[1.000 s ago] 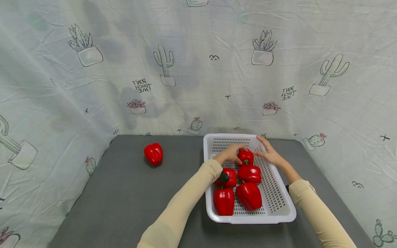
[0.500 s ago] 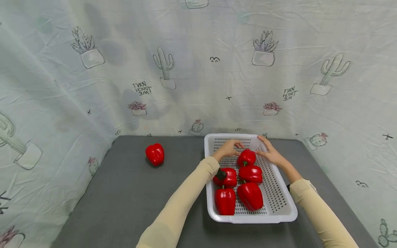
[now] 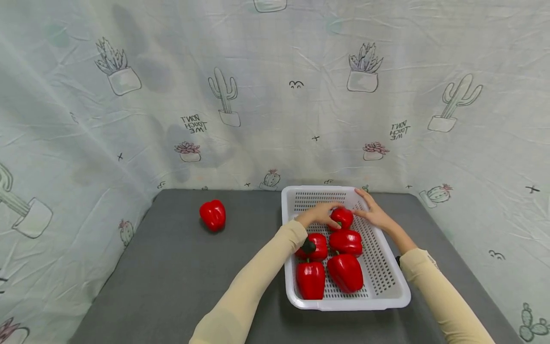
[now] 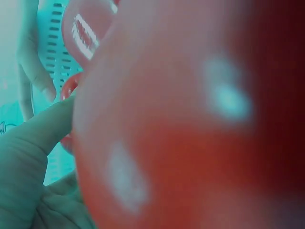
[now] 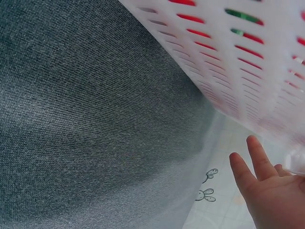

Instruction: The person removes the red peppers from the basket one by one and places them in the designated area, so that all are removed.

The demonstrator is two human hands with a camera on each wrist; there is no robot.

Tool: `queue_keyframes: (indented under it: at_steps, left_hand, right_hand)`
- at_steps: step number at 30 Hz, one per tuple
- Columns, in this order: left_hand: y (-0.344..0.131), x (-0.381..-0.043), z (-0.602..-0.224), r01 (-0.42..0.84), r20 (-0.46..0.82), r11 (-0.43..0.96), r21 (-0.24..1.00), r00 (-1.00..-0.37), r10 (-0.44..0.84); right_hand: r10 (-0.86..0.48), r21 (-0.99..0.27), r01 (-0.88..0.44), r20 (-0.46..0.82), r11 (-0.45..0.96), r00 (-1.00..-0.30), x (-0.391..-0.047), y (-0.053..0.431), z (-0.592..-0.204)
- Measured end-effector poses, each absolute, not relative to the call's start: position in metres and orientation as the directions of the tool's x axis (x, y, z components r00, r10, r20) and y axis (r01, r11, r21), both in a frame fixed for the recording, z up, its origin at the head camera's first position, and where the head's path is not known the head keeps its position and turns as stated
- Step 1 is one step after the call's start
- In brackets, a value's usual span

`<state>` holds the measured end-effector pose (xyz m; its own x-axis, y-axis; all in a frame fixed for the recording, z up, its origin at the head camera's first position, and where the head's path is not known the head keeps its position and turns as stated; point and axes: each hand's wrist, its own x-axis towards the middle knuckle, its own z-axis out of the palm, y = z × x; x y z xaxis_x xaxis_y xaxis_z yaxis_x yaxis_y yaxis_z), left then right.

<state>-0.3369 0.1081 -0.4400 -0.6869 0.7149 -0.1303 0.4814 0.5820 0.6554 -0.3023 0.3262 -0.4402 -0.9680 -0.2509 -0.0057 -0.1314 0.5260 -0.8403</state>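
From my station, the head view shows the left hand [image 3: 318, 216] reaching into a white slotted basket [image 3: 348, 305], its fingers and thumb curled round the farthest red pepper [image 3: 345, 217]; I cannot tell how firmly. That pepper lies near the basket's far end. The right hand [image 3: 376, 216] is over the basket's right side, fingers extended and grasping nothing I can make out, thumb pointing in toward the same pepper. Nearer me in the basket I count four more: the middle-left pepper [image 3: 319, 247], the middle-right pepper [image 3: 346, 242], the front-left pepper [image 3: 310, 280] and the front-right pepper [image 3: 345, 273]. A lone pepper [image 3: 212, 215] sits on the dark grey table [image 3: 172, 286], well apart to the left, before a cactus-print curtain [image 3: 275, 95]. My left wrist view is mostly one blurred red pepper, with the left hand's thumb passing behind it and the right hand's fingers beyond. In the right wrist view, two right-hand fingers stand straight and parted beside the basket's wall, red showing through its slots.
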Motion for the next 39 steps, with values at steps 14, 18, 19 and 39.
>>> queue_keyframes:
  at_steps: [14,18,19,39]
  left_hand:
    - [0.113,-0.337,-0.443,0.536,-0.07,0.546,0.644,-0.67,0.739]
    - [0.11,-0.34,-0.443,0.546,-0.042,0.529,0.649,-0.669,0.742]
    - [0.109,-0.341,-0.442,0.546,-0.041,0.53,0.649,-0.671,0.741]
    - [0.078,-0.34,-0.42,0.509,-0.024,0.468,0.722,-0.658,0.753]
  right_hand:
    - [-0.252,-0.826,-0.139,-0.004,0.546,-0.968,-0.289,0.314,-0.421]
    - [-0.257,-0.827,-0.142,-0.003,0.544,-0.966,-0.295,0.319,-0.429]
    - [-0.257,-0.826,-0.143,-0.002,0.545,-0.966,-0.297,0.321,-0.432]
    - [-0.258,-0.821,-0.171,0.03,0.545,-0.966,-0.286,0.31,-0.418]
